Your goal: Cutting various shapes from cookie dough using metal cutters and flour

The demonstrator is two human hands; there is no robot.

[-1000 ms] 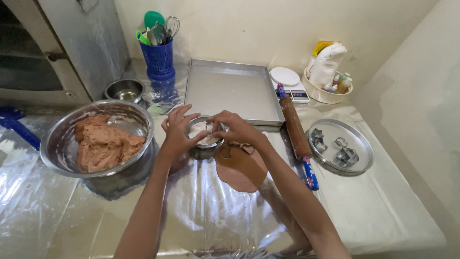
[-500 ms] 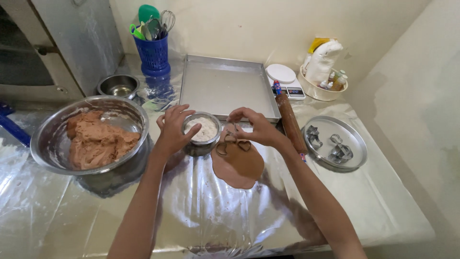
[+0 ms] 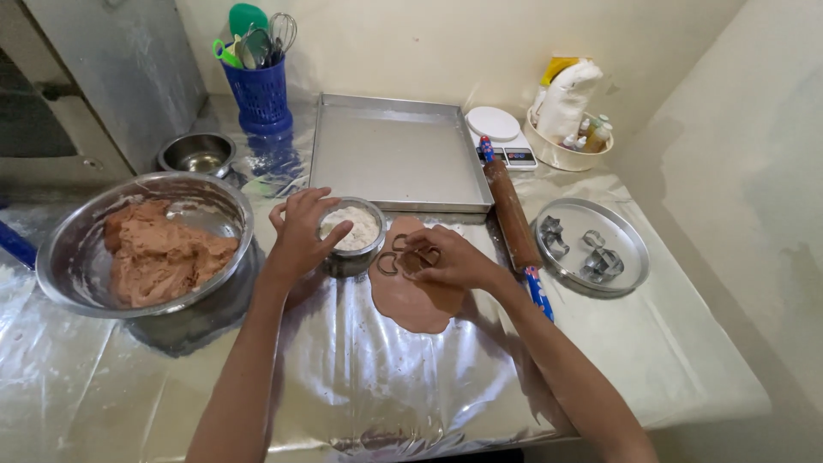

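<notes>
My left hand [image 3: 302,230] rests on the rim of a small metal bowl of white flour [image 3: 353,230], fingers curled around its left side. My right hand [image 3: 446,257] presses a metal cookie cutter [image 3: 417,253] onto a flat sheet of brown rolled dough [image 3: 411,296] lying on the foil-covered counter [image 3: 343,369]. A curved cut mark shows in the dough at the hand's left. A wooden rolling pin [image 3: 512,214] lies just to the right of the dough.
A large steel bowl of brown dough [image 3: 146,244] sits at the left, a small empty steel bowl [image 3: 197,154] behind it. A baking tray [image 3: 399,153], blue utensil holder [image 3: 261,94], kitchen scale [image 3: 501,133] and a round plate with cutters [image 3: 591,244] stand around.
My right hand has moved down from the flour bowl onto the dough with the cutter. My left hand has stayed at the flour bowl.
</notes>
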